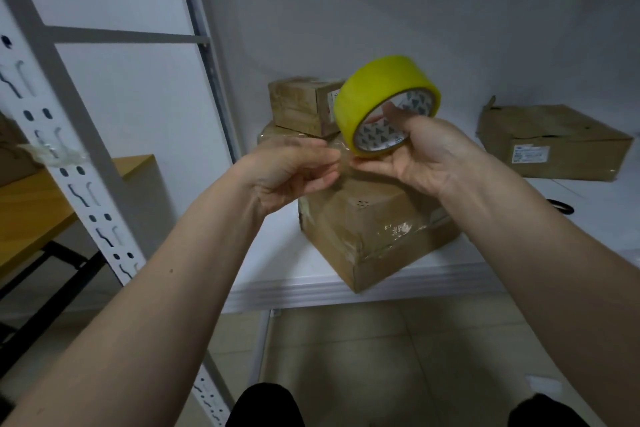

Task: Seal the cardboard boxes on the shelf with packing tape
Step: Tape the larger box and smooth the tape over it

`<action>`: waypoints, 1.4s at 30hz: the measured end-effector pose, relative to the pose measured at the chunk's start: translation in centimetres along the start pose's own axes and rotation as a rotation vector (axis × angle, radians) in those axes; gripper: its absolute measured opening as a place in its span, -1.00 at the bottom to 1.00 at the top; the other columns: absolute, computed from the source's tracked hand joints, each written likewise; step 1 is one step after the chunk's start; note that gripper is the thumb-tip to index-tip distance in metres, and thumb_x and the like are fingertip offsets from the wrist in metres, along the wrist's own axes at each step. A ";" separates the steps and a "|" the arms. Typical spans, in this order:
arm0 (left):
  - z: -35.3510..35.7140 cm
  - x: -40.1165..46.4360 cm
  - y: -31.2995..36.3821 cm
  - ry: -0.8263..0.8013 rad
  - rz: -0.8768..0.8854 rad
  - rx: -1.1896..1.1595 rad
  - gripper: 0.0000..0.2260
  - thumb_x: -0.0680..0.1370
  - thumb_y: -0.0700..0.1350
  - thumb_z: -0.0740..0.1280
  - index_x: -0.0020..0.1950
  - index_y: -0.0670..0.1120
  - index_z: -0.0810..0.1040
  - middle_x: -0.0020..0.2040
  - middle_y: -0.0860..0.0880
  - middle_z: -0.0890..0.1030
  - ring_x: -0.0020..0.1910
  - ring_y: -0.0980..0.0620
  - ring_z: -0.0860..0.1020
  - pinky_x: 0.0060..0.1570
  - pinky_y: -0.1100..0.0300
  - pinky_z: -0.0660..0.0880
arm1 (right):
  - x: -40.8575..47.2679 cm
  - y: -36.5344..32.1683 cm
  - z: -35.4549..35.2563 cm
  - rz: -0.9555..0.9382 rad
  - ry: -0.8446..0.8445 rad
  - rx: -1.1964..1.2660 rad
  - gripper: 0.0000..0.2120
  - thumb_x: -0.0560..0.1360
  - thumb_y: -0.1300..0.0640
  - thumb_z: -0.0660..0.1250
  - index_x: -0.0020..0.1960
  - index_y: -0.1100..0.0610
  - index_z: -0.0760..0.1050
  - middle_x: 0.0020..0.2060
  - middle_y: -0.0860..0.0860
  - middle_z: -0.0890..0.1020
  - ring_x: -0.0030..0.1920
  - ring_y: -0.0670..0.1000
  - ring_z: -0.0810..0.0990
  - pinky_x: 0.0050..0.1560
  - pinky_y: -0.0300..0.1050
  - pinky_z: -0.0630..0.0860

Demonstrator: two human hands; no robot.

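My right hand (419, 152) holds a yellow roll of packing tape (377, 90) above the shelf, thumb inside its core and fingers under the rim. My left hand (294, 170) pinches the clear free end of the tape right beside the roll's lower edge. Below both hands a cardboard box (374, 236) sits at the front of the white shelf (311, 284), with shiny tape across its top and corner. A smaller box (298, 104) lies on a flat box behind it. A third, larger box (554, 142) rests at the right.
A white perforated shelf upright (69, 163) slants across the left. A wooden table (41, 198) stands behind it. A dark object (561, 206), possibly scissors, lies on the shelf at the right. Tiled floor shows below the shelf.
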State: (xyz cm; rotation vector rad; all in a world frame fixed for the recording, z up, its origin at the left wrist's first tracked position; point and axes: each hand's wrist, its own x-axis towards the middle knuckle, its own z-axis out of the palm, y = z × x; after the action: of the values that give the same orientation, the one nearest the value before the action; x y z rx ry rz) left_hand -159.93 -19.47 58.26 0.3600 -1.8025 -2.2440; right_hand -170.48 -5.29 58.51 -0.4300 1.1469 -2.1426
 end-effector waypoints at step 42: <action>0.0 0.8 -7.4 0.249 0.877 1.377 -0.57 0.45 0.22 0.37 0.12 -0.07 0.66 -0.01 -0.04 0.51 0.05 -0.01 0.42 -0.04 0.20 0.35 | 2.0 0.6 -3.4 -0.278 0.259 0.178 -0.72 0.57 0.18 0.29 0.25 0.18 0.36 0.11 0.18 0.54 -0.03 0.19 0.60 -0.38 0.07 0.59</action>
State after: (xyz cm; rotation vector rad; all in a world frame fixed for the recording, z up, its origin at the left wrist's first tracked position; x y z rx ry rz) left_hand -160.91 -18.16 51.01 0.0033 -2.3655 -0.2098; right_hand -173.60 -4.86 56.09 -0.2470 1.0706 -2.5788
